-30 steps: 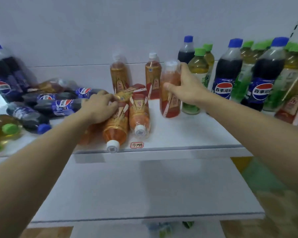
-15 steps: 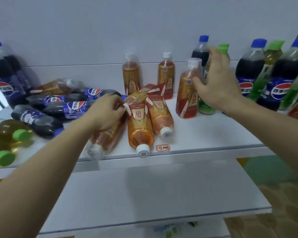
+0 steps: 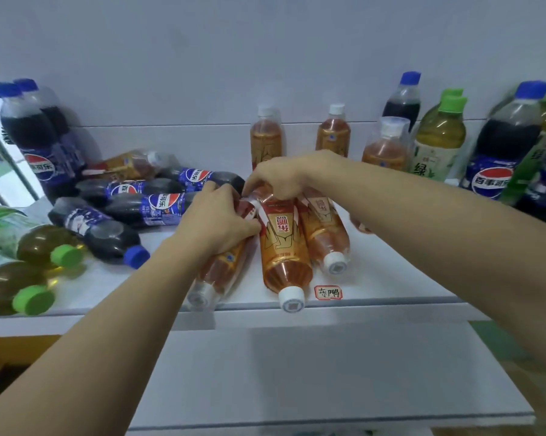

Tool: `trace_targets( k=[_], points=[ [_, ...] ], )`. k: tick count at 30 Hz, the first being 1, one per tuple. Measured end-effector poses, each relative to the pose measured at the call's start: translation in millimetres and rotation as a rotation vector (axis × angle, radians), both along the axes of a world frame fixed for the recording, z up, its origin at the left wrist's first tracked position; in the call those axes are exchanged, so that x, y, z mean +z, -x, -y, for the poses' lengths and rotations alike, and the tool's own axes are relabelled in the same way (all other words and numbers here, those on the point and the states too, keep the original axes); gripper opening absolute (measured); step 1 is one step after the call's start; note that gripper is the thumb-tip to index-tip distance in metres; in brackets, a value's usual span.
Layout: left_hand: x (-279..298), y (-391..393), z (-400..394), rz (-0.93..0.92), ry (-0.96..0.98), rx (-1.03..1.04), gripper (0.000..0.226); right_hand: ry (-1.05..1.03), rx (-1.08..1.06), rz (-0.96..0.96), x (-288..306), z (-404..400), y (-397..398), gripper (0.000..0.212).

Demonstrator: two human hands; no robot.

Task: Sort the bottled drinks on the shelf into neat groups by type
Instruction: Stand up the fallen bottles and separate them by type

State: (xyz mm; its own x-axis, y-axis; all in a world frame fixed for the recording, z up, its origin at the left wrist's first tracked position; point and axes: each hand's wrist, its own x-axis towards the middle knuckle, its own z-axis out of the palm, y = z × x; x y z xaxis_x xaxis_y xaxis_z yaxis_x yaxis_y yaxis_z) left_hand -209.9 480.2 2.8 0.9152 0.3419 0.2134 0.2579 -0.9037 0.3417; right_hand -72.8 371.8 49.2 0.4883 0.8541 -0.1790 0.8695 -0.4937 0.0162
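Note:
Three orange drink bottles with white caps lie side by side on the white shelf [image 3: 375, 287], caps toward me. My left hand [image 3: 216, 220] grips the leftmost lying orange bottle [image 3: 216, 272]. My right hand [image 3: 284, 176] has its fingers curled on the base end of the middle lying orange bottle [image 3: 284, 247]; the third [image 3: 323, 228] lies just right of it. Three more orange bottles stand upright behind [image 3: 266, 138] [image 3: 333, 133] [image 3: 385, 146]. Cola bottles lie in a heap at left [image 3: 158, 206] and stand at both ends [image 3: 34, 140] [image 3: 498, 152].
Green tea bottles with green caps lie at the far left [image 3: 42, 247] and stand at the right [image 3: 438, 143]. A small red-edged label [image 3: 328, 292] sticks near the shelf's front edge. A lower white shelf [image 3: 297, 372] juts out below.
My right hand let go of the upright orange bottle at the right and came left and down onto the lying bottles. My left hand kept its grip; the camera swung left.

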Motion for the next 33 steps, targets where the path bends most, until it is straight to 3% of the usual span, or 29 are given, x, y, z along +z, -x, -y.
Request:
trace_targets(
  k=[5,7,12,17,19,22,27,29,32,33],
  points=[
    [-1,-1,-1,-0.005,0.013,-0.004,0.056,0.173,0.138,0.246,2,-18,-1,0.059],
    [-1,0,-2,0.0,0.006,-0.005,0.054,0.158,0.155,0.233,3,-17,-4,0.059],
    [-2,-2,-3,-0.01,-0.002,-0.017,0.062,-0.205,-0.01,0.066,39,13,-13,0.067],
    [-3,-5,-4,-0.035,-0.018,-0.015,0.068,-0.543,-0.351,-0.031,49,29,-28,0.056],
    [-5,-5,-4,-0.037,-0.024,-0.013,0.068,-0.661,-0.482,-0.064,41,28,-31,0.06],
    [-5,-6,-4,-0.031,-0.031,-0.014,0.067,-0.741,-0.588,-0.034,33,32,-32,0.071],
    [-4,-5,-4,-0.036,-0.03,-0.018,0.067,-0.793,-0.543,0.022,34,49,-16,0.085],
    [-4,-4,-5,-0.04,-0.025,-0.019,0.067,-0.782,-0.449,0.147,33,63,-2,0.076],
    [-3,-4,-4,-0.048,-0.019,-0.016,0.064,-0.573,-0.195,0.204,24,99,33,0.035],
    [-3,-3,-3,-0.045,-0.02,-0.018,0.063,-0.499,-0.137,0.195,17,114,43,0.031]
  ],
)
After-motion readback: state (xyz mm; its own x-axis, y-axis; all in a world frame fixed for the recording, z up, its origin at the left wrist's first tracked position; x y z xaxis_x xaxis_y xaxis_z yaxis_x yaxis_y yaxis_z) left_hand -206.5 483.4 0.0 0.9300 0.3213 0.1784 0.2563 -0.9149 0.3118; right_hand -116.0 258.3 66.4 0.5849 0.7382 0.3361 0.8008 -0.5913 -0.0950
